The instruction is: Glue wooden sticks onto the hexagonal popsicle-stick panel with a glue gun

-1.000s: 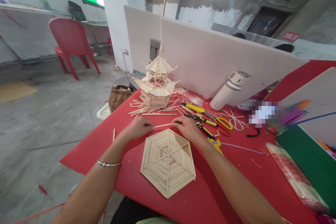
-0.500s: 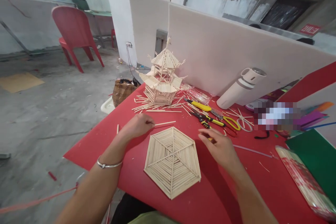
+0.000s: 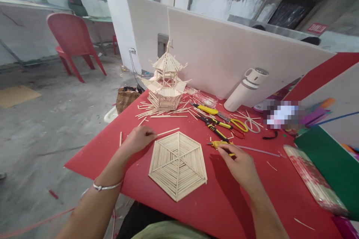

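Observation:
My left hand point(image 3: 140, 137) is closed in a pinch on one end of a thin wooden stick point(image 3: 169, 132), which points right past the top edge of a hexagonal stick panel point(image 3: 177, 166). The panel lies flat on the red tabletop, with sticks in rings and spokes meeting at its middle. To its right, my right hand point(image 3: 238, 162) has its fingers curled round the handle of a yellow hot glue gun point(image 3: 220, 144). The nozzle faces left, and a clear glue stick point(image 3: 260, 151) trails from the back. Part of the handle is hidden by fingers.
A stick-built pagoda point(image 3: 166, 82) stands at the back among loose sticks. Pliers point(image 3: 215, 127), a yellow cutter point(image 3: 206, 109) and scissors point(image 3: 239, 124) lie behind the glue gun. Further right are a white flask point(image 3: 245, 91) and a packet of sticks point(image 3: 314, 179).
My right hand has shifted toward me and curled at the glue gun's handle, uncovering its body. My left hand keeps the stick near the panel. The view has shifted slightly.

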A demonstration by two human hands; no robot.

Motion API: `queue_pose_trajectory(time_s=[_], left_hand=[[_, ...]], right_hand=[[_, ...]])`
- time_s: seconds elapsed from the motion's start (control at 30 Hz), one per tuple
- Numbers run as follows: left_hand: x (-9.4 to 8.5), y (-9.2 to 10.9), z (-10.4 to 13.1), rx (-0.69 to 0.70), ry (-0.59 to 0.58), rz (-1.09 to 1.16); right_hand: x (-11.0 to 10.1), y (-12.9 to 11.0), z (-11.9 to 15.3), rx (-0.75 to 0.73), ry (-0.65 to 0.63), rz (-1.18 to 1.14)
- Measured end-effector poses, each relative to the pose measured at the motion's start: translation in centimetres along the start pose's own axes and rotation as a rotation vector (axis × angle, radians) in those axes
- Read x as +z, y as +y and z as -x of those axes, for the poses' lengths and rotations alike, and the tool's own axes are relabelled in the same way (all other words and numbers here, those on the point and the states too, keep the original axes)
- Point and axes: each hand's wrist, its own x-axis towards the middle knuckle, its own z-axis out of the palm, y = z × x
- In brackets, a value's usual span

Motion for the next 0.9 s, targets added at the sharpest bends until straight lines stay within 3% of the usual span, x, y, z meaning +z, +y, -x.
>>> queue_pose_trajectory(time_s=[0.2,0.5,0.73,0.9], left_hand=[[0.6,-0.8,1.0,0.047,0.037,-0.128],[1.3,-0.9,1.8,0.165,0.054,-0.127],[1.3,-0.4,2.5,0.065,0.05,-0.25],[1.3,0.4,2.9,0.015,0.046,-0.312]], right_hand=[[2.7,-4.0,-1.2,-0.159,-0.061,-0.01],[6.0,-5.9,-2.3,-0.248,-0.202,0.015],[8.7,-7.3,-6.9,-0.312,-0.256,0.153],[10.0,-7.6,-7.8,-0.335,-0.287,0.157]])
